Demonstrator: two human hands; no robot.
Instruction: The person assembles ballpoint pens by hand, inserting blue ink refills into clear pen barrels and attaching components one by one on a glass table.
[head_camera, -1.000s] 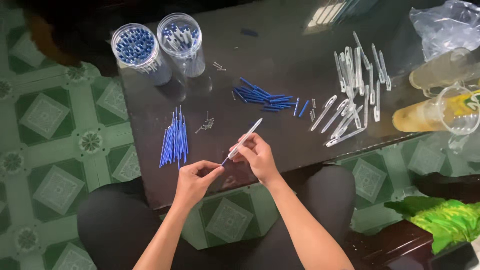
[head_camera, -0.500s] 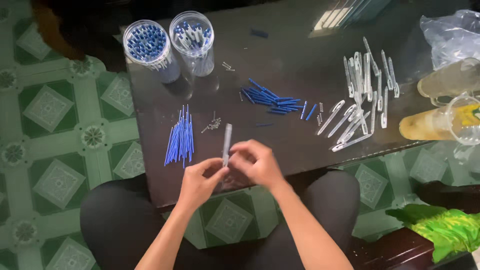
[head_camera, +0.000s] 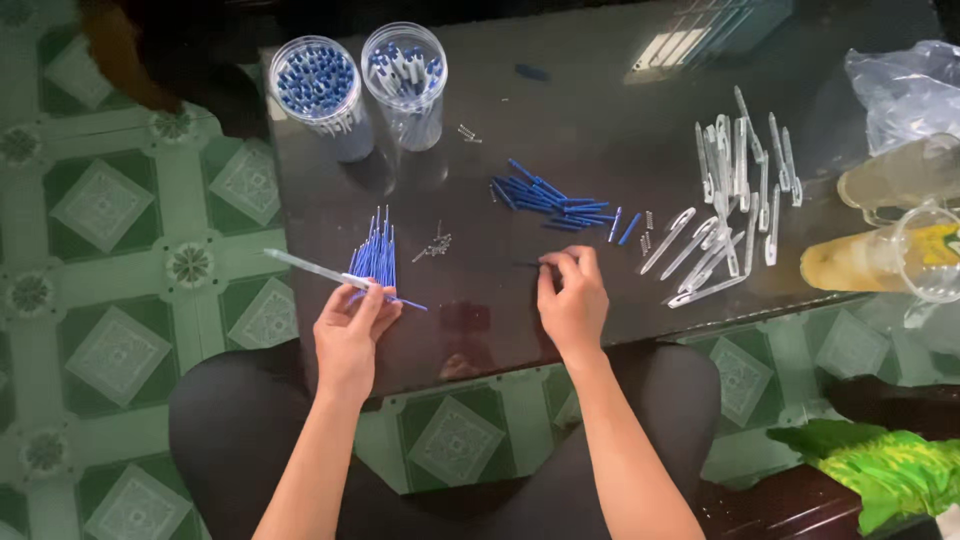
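Left hand (head_camera: 352, 325): closed on a clear pen barrel (head_camera: 318, 271), blue refills (head_camera: 377, 258) just beyond.
Right hand (head_camera: 572, 300): small dark piece (head_camera: 528, 264) pinched at fingertips.

Crumpled clear plastic bag (head_camera: 905, 90) at table's far right corner

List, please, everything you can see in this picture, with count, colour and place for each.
Table: one, dark glossy, centre.
Clear jars: two, holding blue-and-white parts, table's far left.
Blue refills: one bundle, near the left hand.
Blue caps: loose pile, table centre.
Springs: small metal cluster, beside the refills.
Clear pen barrels: many, table's right.
Cups: two, yellowish, far right.
Plastic bag: one, clear, top right.
Left hand: holds a clear barrel and a blue refill.
Right hand: pinches a small dark part.
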